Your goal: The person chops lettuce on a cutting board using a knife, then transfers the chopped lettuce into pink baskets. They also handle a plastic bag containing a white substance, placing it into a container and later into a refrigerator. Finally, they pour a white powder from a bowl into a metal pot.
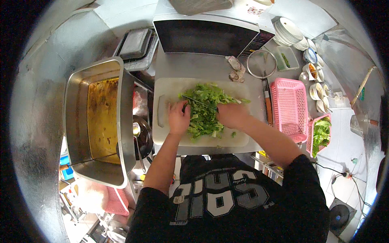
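Note:
Chopped leafy greens [203,121] lie heaped on a white plastic cutting board [170,133] in front of me. My right hand [232,115] is closed around the handle of a kitchen knife [199,101], whose thin blade reaches leftward across the greens. At the heap's left side is my left hand [180,117], close to the blade, with a dark object by its thumb and forefinger; whether it grips anything is not clear. The knife handle is mostly hidden in my right fist.
A deep metal basin [126,121] with yellowish liquid stands left. Behind the board are a microwave oven [206,36] and a crumpled cloth [236,69]. Rightward lie a wire strainer [262,63], a pink plastic basket [288,106], a smaller basket of lettuce [321,133], and several small bowls.

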`<control>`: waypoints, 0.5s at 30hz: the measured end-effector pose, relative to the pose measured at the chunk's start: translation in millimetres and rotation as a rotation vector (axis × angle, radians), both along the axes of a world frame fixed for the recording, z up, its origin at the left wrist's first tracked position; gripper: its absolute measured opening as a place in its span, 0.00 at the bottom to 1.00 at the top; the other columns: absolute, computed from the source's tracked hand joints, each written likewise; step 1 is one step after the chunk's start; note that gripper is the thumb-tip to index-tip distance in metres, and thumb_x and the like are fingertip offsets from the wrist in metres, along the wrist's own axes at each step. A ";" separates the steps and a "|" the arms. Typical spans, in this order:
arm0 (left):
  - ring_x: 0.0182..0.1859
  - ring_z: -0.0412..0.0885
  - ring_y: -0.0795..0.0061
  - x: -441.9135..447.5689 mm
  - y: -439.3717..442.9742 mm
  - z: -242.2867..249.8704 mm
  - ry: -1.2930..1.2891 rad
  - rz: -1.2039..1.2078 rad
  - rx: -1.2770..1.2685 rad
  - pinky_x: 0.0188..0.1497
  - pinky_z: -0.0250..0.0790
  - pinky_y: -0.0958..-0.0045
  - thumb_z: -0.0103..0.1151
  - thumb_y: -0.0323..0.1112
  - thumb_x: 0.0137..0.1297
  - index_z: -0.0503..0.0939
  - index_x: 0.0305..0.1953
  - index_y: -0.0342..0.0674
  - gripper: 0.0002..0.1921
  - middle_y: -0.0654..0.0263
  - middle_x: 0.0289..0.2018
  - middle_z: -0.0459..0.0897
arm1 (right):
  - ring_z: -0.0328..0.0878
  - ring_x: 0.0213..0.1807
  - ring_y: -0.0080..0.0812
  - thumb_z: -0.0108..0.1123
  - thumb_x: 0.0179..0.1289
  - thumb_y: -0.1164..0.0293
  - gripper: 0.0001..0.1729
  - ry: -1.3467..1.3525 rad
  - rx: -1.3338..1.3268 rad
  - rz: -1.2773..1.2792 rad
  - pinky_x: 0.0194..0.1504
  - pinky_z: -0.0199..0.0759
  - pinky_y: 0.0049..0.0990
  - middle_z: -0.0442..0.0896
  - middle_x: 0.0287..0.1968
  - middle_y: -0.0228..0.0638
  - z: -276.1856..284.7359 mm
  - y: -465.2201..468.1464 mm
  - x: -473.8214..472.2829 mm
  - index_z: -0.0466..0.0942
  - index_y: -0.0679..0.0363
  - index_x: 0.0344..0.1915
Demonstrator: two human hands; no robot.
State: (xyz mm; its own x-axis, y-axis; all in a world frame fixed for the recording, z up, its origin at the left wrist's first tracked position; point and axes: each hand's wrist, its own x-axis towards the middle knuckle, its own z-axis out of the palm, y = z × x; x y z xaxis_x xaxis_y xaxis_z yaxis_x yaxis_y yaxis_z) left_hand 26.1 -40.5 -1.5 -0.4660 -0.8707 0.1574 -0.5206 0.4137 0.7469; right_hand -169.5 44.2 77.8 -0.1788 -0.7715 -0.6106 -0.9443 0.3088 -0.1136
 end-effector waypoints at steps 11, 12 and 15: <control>0.45 0.78 0.51 16.7 37.1 -6.5 -0.066 0.210 -0.082 0.47 0.71 0.58 0.58 0.30 0.60 0.79 0.42 0.37 0.10 0.55 0.42 0.82 | 0.82 0.40 0.54 0.51 0.65 0.61 0.16 -0.142 -0.032 -0.012 0.42 0.76 0.49 0.83 0.36 0.53 6.4 5.8 24.6 0.73 0.63 0.43; 0.45 0.78 0.51 16.7 39.5 -6.6 -0.082 0.210 -0.090 0.47 0.71 0.57 0.58 0.30 0.60 0.79 0.42 0.37 0.10 0.55 0.42 0.82 | 0.82 0.40 0.53 0.52 0.65 0.60 0.17 -0.071 0.021 -0.022 0.43 0.76 0.49 0.83 0.37 0.52 7.4 6.3 28.2 0.73 0.63 0.43; 0.46 0.78 0.51 13.3 45.2 -7.6 -0.110 0.213 -0.156 0.47 0.71 0.57 0.59 0.29 0.59 0.79 0.42 0.37 0.10 0.55 0.42 0.82 | 0.82 0.40 0.54 0.52 0.65 0.61 0.16 -0.254 -0.013 -0.048 0.42 0.76 0.50 0.83 0.36 0.52 7.4 8.2 40.0 0.73 0.64 0.43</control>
